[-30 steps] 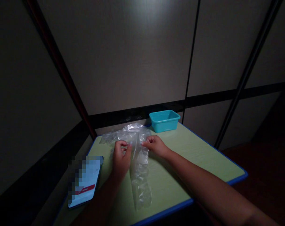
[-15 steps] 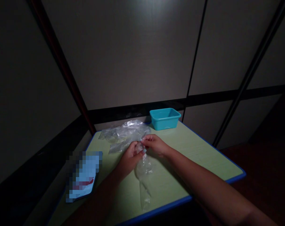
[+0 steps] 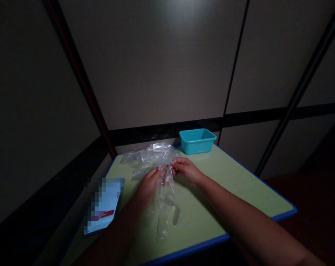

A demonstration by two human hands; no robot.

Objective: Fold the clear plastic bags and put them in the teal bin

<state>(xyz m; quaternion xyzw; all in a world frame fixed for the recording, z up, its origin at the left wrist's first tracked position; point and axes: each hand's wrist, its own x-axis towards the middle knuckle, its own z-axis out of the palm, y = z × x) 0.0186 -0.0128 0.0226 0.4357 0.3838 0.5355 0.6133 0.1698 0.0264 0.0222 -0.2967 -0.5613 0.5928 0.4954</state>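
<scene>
Left hand [image 3: 149, 186] and right hand [image 3: 187, 170]: how held?

Pinched shut on a clear plastic bag [image 3: 164, 218], which lies between them on the green table [image 3: 225, 192].

Risk?

It could be torn if pulled hard.

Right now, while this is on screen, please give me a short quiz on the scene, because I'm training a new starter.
1. True or false: the teal plastic tub stands beyond both hands, near the far edge of the table.
2. What are the left hand and right hand pinching? A) a paper sheet B) clear plastic C) a cloth
3. Fill in the blank: the phone lies to the ___ of the left hand.

Key: 1 true; 2 B; 3 left.
</scene>
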